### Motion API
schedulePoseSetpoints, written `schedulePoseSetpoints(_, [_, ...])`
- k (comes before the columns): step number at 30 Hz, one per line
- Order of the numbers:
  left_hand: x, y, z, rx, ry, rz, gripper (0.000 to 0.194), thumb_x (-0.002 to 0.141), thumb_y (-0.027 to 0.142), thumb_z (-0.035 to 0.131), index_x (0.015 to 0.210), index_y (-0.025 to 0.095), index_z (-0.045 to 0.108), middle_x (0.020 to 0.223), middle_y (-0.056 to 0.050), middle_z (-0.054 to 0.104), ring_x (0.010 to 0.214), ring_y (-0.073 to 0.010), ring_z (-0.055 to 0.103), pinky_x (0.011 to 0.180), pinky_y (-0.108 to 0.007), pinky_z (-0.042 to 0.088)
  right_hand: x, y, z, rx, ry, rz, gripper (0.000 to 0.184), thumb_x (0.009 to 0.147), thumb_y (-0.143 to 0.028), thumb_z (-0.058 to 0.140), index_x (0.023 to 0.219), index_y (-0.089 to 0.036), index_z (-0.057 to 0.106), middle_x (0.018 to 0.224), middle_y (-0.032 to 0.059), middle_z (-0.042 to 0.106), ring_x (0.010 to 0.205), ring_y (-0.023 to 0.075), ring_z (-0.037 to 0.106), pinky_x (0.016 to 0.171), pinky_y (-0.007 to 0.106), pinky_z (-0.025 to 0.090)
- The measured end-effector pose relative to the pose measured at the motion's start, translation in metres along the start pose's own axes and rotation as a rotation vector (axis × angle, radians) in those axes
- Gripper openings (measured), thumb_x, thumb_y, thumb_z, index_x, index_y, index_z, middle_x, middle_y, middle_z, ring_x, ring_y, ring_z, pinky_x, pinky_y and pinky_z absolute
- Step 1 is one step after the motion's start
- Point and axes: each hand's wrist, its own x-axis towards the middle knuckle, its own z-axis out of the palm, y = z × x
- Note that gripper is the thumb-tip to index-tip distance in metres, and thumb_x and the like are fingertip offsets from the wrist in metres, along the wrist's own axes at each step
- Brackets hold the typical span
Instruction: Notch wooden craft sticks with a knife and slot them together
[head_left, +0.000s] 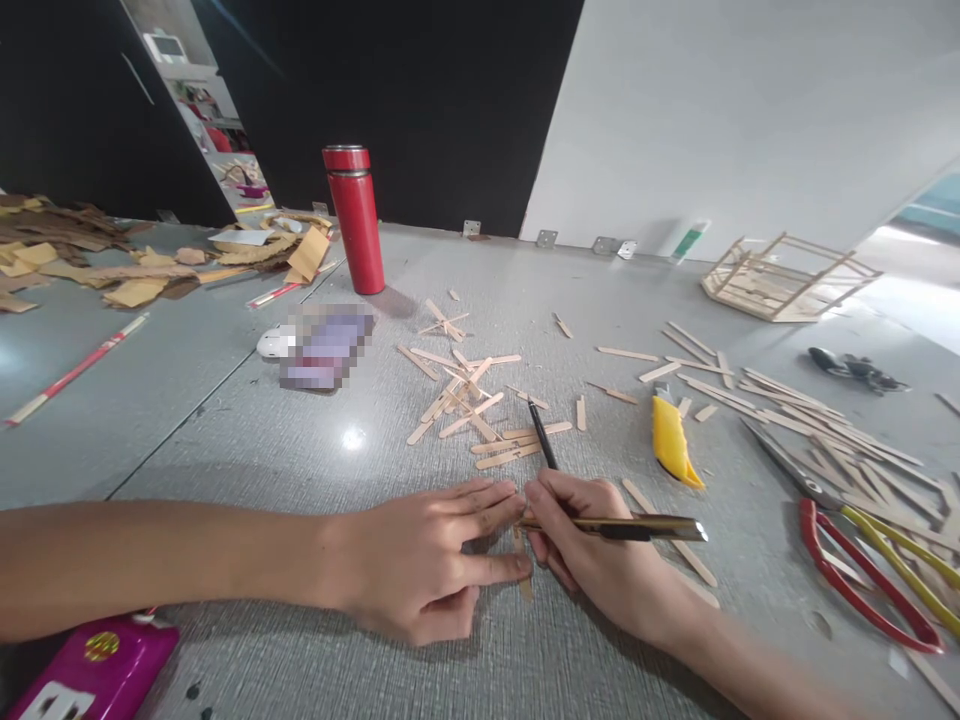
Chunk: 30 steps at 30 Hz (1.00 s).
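Note:
My left hand lies palm down on the grey table with its fingers stretched out. Its fingertips press on a small wooden craft stick, mostly covered by the fingers. Pinched in my right hand is a gold and black pen; its tip end meets the stick beside my left fingertips. Just beyond my right hand a slim black pen-like tool points away, its near end hidden by the knuckles. Several loose craft sticks lie in front of both hands.
A yellow utility knife and red-and-yellow-handled snips lie right, by piled sticks. A red flask stands at the back, near a blurred phone-like object. A stick frame, cardboard scraps and a purple object surround these.

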Motion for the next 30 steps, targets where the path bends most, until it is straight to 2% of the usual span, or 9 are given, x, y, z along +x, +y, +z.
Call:
schedulePoseSetpoints(5, [0.0003, -0.0010, -0.0001, -0.016, 0.006, -0.006, 0.055, 0.091, 0.018, 0.053, 0.145, 0.009, 0.055, 0.163, -0.029, 0.032, 0.155, -0.0345, 0.024, 0.127, -0.048, 0.027, -0.0001, -0.0019, 0.0006, -0.073, -0.014, -0.008, 0.043, 0.105, -0.039, 0.045, 0.065, -0.024, 0.043, 0.048, -0.0060, 0.050, 0.043, 0.0091, 0.043, 0.042, 0.022, 0.033])
schedulePoseSetpoints(10, [0.0010, -0.0013, 0.0010, -0.004, 0.012, -0.004, 0.056, 0.090, 0.018, 0.055, 0.146, 0.009, 0.055, 0.164, -0.025, 0.032, 0.155, -0.0352, 0.027, 0.127, -0.048, 0.027, 0.0016, -0.0012, 0.0011, -0.146, 0.024, -0.079, 0.044, 0.105, -0.038, 0.045, 0.064, -0.024, 0.037, 0.052, -0.0055, 0.047, 0.048, 0.0101, 0.041, 0.043, 0.024, 0.027])
schedulePoseSetpoints(16, [0.0015, 0.0010, -0.0004, 0.038, 0.007, -0.020, 0.054, 0.092, 0.022, 0.054, 0.145, 0.011, 0.056, 0.158, -0.025, 0.044, 0.152, -0.0347, 0.035, 0.126, -0.049, 0.029, 0.0048, -0.0012, -0.0029, -0.130, -0.079, -0.085, 0.049, 0.108, -0.043, 0.041, 0.064, -0.022, 0.044, 0.057, -0.0049, 0.050, 0.053, 0.0103, 0.044, 0.054, 0.025, 0.038])
schedulePoseSetpoints(24, [-0.0003, 0.0013, -0.0020, 0.065, -0.008, -0.020, 0.057, 0.091, 0.023, 0.055, 0.147, 0.012, 0.053, 0.161, -0.023, 0.039, 0.152, -0.0361, 0.035, 0.125, -0.051, 0.030, 0.0048, -0.0015, -0.0038, -0.097, -0.103, -0.061, 0.043, 0.106, -0.037, 0.047, 0.066, -0.022, 0.041, 0.057, -0.0060, 0.047, 0.053, 0.0107, 0.042, 0.055, 0.025, 0.037])
schedulePoseSetpoints(30, [-0.0001, -0.0002, -0.0010, 0.036, -0.016, -0.009, 0.057, 0.091, 0.022, 0.054, 0.147, 0.011, 0.053, 0.163, -0.024, 0.036, 0.154, -0.0344, 0.029, 0.126, -0.050, 0.029, 0.0029, -0.0008, -0.0023, -0.038, -0.086, -0.054, 0.044, 0.105, -0.039, 0.050, 0.065, -0.023, 0.040, 0.055, -0.0061, 0.047, 0.051, 0.0106, 0.040, 0.049, 0.024, 0.033])
